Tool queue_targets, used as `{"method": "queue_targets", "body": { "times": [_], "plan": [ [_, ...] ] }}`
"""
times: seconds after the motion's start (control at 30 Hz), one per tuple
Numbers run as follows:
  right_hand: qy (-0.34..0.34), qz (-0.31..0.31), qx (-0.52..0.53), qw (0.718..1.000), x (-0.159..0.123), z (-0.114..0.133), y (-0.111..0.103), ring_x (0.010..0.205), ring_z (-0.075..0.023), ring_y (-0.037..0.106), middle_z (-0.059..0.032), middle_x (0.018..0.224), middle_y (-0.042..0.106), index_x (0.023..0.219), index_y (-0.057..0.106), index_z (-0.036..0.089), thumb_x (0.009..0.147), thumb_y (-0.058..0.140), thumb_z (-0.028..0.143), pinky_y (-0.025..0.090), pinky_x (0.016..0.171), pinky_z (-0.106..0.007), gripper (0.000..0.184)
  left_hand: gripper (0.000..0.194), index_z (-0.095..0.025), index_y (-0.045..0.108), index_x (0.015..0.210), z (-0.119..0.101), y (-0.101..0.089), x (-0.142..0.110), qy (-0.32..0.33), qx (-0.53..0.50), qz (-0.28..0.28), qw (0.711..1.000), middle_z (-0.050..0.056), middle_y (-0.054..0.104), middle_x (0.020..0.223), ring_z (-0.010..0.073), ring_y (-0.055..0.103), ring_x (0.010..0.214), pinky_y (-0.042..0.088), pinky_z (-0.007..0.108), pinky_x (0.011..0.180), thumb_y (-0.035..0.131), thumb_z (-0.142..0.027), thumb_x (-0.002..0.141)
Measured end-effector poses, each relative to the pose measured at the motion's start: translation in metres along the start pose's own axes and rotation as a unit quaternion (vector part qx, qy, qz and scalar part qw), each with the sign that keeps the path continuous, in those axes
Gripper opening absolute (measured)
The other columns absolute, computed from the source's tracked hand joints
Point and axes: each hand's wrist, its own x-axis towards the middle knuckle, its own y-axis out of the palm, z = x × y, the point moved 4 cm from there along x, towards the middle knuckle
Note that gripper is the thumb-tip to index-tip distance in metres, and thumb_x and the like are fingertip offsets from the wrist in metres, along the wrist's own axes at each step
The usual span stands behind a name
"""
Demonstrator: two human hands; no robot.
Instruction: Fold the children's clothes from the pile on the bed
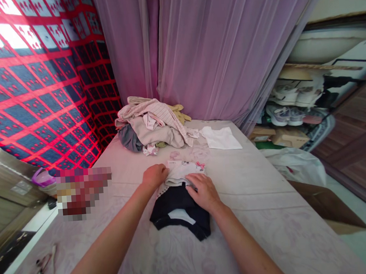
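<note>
A small child's shirt (174, 198) lies on the bed in front of me, its dark part with the neckline toward me. Its white part (185, 170), printed with little figures and a pink bow, is doubled over at the far end. My left hand (155, 175) has its fingers curled in a pinch at the left edge of the white part. Resting flat across the right side is my right hand (203, 189), fingers stretched over the white and dark cloth.
A heap of clothes (157, 122) sits at the bed's far end, beside a folded white garment (221, 137). Glasses (36, 272) lie near left. Purple curtains (202, 48) hang behind. To the right stand a shoe shelf (288, 113) and a cardboard box (328, 206).
</note>
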Motion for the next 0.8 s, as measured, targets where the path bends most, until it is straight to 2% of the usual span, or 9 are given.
{"method": "queue_targets", "body": {
  "times": [0.1, 0.2, 0.37, 0.5, 0.57, 0.7, 0.8],
  "plan": [
    [0.010, 0.011, -0.005, 1.000, 0.000, 0.003, 0.004, 0.107, -0.0198, 0.052, -0.0047, 0.114, 0.064, 0.113, 0.063, 0.025, 0.084, 0.053, 0.025, 0.037, 0.091, -0.033, 0.030, 0.035, -0.024, 0.068, 0.086, 0.000, 0.005, 0.016, -0.017, -0.011, 0.020, 1.000, 0.007, 0.070, 0.095, 0.0233, 0.063, 0.085, 0.043, 0.028, 0.066, 0.047, -0.052, 0.080],
    [0.022, 0.011, -0.010, 1.000, 0.001, 0.004, 0.007, 0.102, -0.0191, 0.053, -0.0036, 0.108, 0.065, 0.107, 0.066, 0.026, 0.084, 0.052, 0.020, 0.038, 0.088, -0.032, 0.028, 0.027, -0.024, 0.067, 0.082, -0.001, 0.007, 0.024, -0.024, -0.022, 0.026, 0.999, 0.005, 0.070, 0.093, 0.0218, 0.063, 0.084, 0.043, 0.027, 0.065, 0.053, -0.046, 0.077],
    [0.019, 0.010, -0.013, 1.000, 0.001, 0.004, 0.008, 0.096, -0.0177, 0.053, -0.0019, 0.101, 0.066, 0.098, 0.069, 0.028, 0.082, 0.050, 0.012, 0.038, 0.086, -0.029, 0.029, 0.027, -0.023, 0.061, 0.098, 0.005, 0.009, 0.029, -0.036, -0.037, 0.009, 0.999, 0.006, 0.069, 0.101, 0.0202, 0.062, 0.090, 0.044, 0.027, 0.070, 0.042, -0.038, 0.086],
    [0.015, 0.014, -0.015, 1.000, 0.001, 0.003, 0.009, 0.097, -0.0188, 0.053, -0.0027, 0.102, 0.066, 0.100, 0.068, 0.027, 0.082, 0.051, 0.013, 0.038, 0.086, -0.031, 0.029, 0.028, -0.024, 0.061, 0.101, 0.010, 0.011, 0.025, -0.044, -0.050, 0.020, 0.998, 0.005, 0.069, 0.103, 0.0204, 0.063, 0.093, 0.045, 0.027, 0.073, 0.043, -0.040, 0.086],
    [0.014, 0.014, -0.020, 1.000, 0.003, 0.004, 0.008, 0.099, -0.0199, 0.053, -0.0038, 0.104, 0.065, 0.105, 0.067, 0.026, 0.083, 0.051, 0.016, 0.038, 0.086, -0.032, 0.029, 0.035, -0.025, 0.059, 0.107, 0.011, 0.010, 0.019, -0.044, -0.056, 0.027, 0.997, 0.005, 0.069, 0.104, 0.0211, 0.064, 0.094, 0.045, 0.028, 0.074, 0.043, -0.047, 0.085],
    [0.006, 0.014, -0.025, 1.000, 0.010, 0.008, 0.004, 0.101, -0.0199, 0.052, -0.0046, 0.107, 0.064, 0.110, 0.064, 0.025, 0.084, 0.052, 0.021, 0.037, 0.088, -0.032, 0.029, 0.061, -0.025, 0.046, 0.127, 0.011, 0.005, 0.002, -0.024, -0.077, 0.054, 0.995, 0.005, 0.070, 0.100, 0.0231, 0.065, 0.093, 0.046, 0.029, 0.075, 0.051, -0.059, 0.077],
    [-0.001, 0.036, -0.035, 0.999, 0.015, 0.013, 0.005, 0.101, -0.0197, 0.052, -0.0042, 0.106, 0.064, 0.108, 0.065, 0.025, 0.083, 0.056, 0.026, 0.037, 0.088, -0.031, 0.027, 0.071, -0.027, 0.039, 0.134, 0.007, 0.004, -0.012, 0.029, -0.072, 0.084, 0.993, 0.004, 0.069, 0.103, 0.0214, 0.065, 0.091, 0.046, 0.027, 0.075, 0.062, -0.052, 0.071]
  ]
}}
